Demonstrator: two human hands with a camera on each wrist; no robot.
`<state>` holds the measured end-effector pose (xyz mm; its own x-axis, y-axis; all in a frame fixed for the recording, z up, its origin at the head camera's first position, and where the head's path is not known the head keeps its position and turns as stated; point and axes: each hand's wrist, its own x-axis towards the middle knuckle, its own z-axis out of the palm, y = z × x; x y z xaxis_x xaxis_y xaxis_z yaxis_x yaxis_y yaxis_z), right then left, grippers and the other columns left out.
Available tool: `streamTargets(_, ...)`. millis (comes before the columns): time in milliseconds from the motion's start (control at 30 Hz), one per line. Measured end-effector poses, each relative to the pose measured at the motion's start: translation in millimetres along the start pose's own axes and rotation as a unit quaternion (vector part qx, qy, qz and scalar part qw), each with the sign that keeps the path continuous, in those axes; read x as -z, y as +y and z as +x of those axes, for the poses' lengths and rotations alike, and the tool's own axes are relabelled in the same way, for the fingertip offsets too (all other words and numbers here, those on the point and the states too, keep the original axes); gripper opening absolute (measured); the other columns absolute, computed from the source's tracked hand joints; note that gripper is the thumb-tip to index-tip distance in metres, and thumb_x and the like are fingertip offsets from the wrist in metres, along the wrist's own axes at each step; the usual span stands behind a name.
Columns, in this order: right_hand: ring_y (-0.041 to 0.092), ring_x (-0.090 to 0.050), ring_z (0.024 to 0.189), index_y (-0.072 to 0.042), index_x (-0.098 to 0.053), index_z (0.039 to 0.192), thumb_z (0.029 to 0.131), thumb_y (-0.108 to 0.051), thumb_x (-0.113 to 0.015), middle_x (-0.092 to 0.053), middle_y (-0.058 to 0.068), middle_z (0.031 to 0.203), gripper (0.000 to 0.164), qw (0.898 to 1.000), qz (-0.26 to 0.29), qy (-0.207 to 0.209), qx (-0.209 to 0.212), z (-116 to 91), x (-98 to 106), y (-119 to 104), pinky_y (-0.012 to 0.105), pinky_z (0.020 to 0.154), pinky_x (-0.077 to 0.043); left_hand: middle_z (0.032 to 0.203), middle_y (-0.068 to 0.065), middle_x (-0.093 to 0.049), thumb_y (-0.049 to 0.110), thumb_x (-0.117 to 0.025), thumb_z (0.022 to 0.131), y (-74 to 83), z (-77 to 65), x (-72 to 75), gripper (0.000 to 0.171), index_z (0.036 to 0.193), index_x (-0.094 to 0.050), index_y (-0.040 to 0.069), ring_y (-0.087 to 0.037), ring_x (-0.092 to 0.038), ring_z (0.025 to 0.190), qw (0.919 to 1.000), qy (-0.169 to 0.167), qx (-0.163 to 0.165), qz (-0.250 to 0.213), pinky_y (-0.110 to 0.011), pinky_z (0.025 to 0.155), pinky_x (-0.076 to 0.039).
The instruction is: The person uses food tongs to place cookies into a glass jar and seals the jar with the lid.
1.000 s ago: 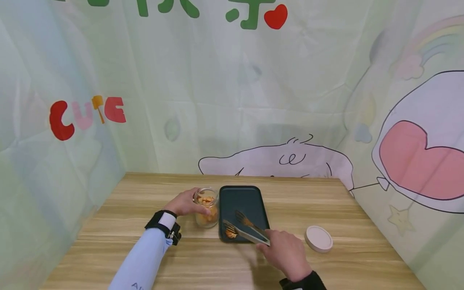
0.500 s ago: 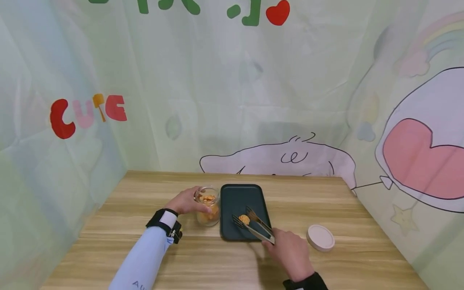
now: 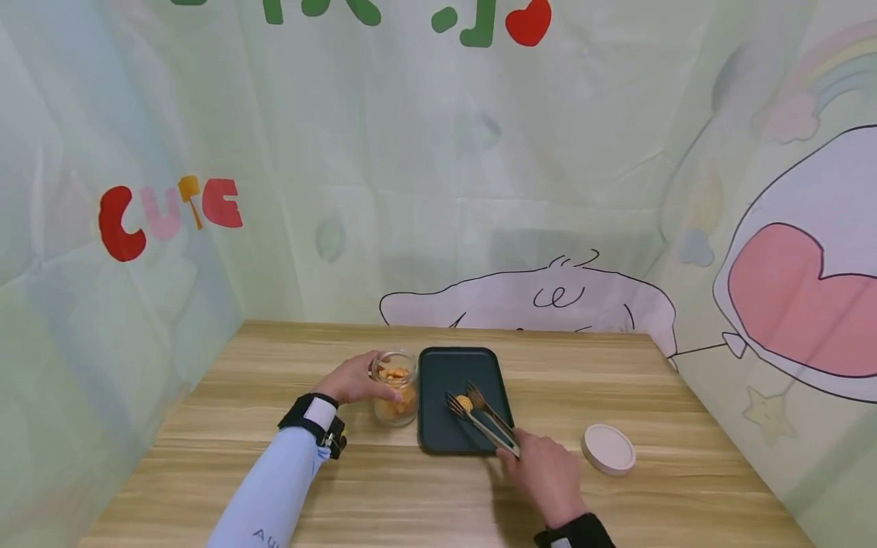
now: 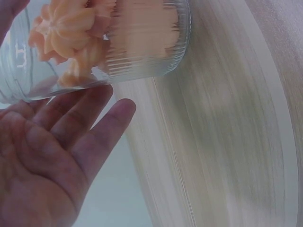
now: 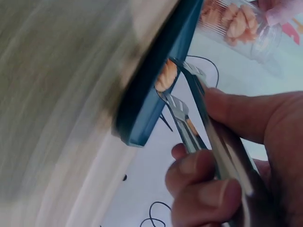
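Observation:
My left hand (image 3: 352, 380) holds a clear glass jar (image 3: 395, 411) upright on the table, thumb in front and fingers behind. Piped, orange-tan cookies (image 4: 66, 26) fill part of the jar, whose mouth is uncovered. Metal tongs (image 3: 492, 434) with fork-like tips are gripped in my right hand (image 3: 548, 472). Their tips reach over a dark rectangular tray (image 3: 455, 365), one on either side of a single swirled cookie (image 3: 464, 401). From the right wrist view, this cookie (image 5: 166, 75) lies at the tray's surface between the tips; whether both tips press it I cannot tell.
A round, pale pink lid (image 3: 608, 449) lies on the wooden table (image 3: 384, 495) to the right of the tray. The jar stands close by the tray's left side. A printed cloth backdrop (image 3: 438, 190) rises behind the table and at both sides.
The cookie has shifted from the tray's near left corner toward its middle, away from me. The tongs moved with it and their tips drew closer together. My left hand stays on the jar.

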<state>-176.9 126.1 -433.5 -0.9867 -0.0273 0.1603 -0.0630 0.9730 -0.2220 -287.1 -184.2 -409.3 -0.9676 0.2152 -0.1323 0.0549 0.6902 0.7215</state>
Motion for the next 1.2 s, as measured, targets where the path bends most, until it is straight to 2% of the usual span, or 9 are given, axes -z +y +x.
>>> streamTargets(233,0.024,-0.058,0.058,-0.011,-0.070,0.102,0.084,-0.037,-0.073,-0.064,0.009,0.068,0.032,1.000,0.013,0.020,-0.003,5.5,-6.7,1.6,0.037,0.045,-0.036,0.137,-0.014,-0.058,0.041,-0.088,0.070,0.3,-0.5,-0.7,0.092,0.144,-0.045,0.007,-0.030,-0.053,0.125,1.0000,-0.001,-0.002,0.003,-0.054,0.109,-0.040)
streamTargets(567,0.019,-0.050,0.053,-0.017,-0.066,0.093,0.087,-0.039,-0.070,-0.056,0.001,0.061,0.023,0.998,0.035,0.050,0.005,7.5,7.3,-1.2,0.034,0.043,-0.030,0.135,-0.013,-0.059,0.038,-0.088,0.070,1.3,-1.6,-0.6,0.091,0.144,-0.046,0.006,-0.029,-0.054,0.123,1.0000,0.005,-0.005,0.002,-0.054,0.109,-0.040)
streamTargets(867,0.016,-0.043,0.050,-0.014,-0.068,0.110,0.089,-0.038,-0.069,-0.050,-0.001,0.059,0.032,0.997,0.043,0.062,0.017,10.9,22.6,-10.3,0.029,0.043,-0.027,0.131,-0.012,-0.061,0.039,-0.087,0.071,2.4,-2.6,-0.1,0.088,0.142,-0.047,0.006,-0.027,-0.055,0.119,1.0000,0.003,-0.003,0.000,-0.053,0.107,-0.041)
streamTargets(1200,0.015,-0.042,0.050,-0.013,-0.068,0.108,0.089,-0.038,-0.069,-0.049,-0.002,0.059,0.031,0.996,0.045,0.067,0.027,11.1,29.0,-14.0,0.028,0.044,-0.027,0.128,-0.011,-0.062,0.038,-0.087,0.071,3.0,-3.6,-0.8,0.086,0.141,-0.048,0.006,-0.026,-0.056,0.116,1.0000,0.006,-0.006,0.001,-0.052,0.106,-0.043)
